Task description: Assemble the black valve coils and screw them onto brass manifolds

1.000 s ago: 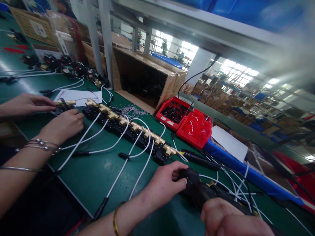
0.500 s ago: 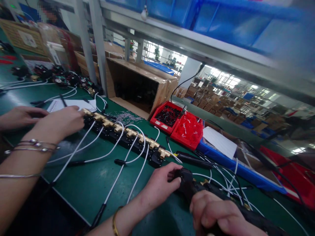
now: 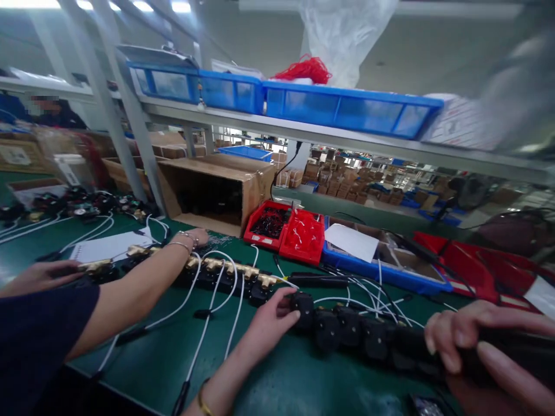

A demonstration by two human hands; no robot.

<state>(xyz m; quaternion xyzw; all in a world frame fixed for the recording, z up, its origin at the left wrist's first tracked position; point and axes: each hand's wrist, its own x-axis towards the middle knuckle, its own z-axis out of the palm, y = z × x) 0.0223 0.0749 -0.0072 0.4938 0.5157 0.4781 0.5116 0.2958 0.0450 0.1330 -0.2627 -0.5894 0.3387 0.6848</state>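
My left hand (image 3: 274, 318), with a gold bangle at its wrist, pinches a black plastic housing (image 3: 303, 309) between thumb and fingers. That housing is at the left end of a row of similar black housings (image 3: 375, 338). Further right, my right hand (image 3: 472, 338) curls around a black elongated object (image 3: 515, 352), which is blurred and cut off by the frame edge. Beyond my left hand runs a row of black units with brass tee fittings (image 3: 247, 271) and white cables (image 3: 212, 294).
At left, a co-worker's hand (image 3: 52, 276) touches a brass-fitted unit (image 3: 97, 268); the other (image 3: 197, 237) reaches small pins (image 3: 219, 242). Behind stand an open cardboard box (image 3: 255, 185), red bins (image 3: 299, 240) and a blue tray (image 3: 390, 274). Overhead, a shelf carries blue bins (image 3: 347, 110).
My view has tilted up. My right hand has moved right, away from my left hand, which keeps its hold. A co-worker's hand has reached from the row's end toward the pins.
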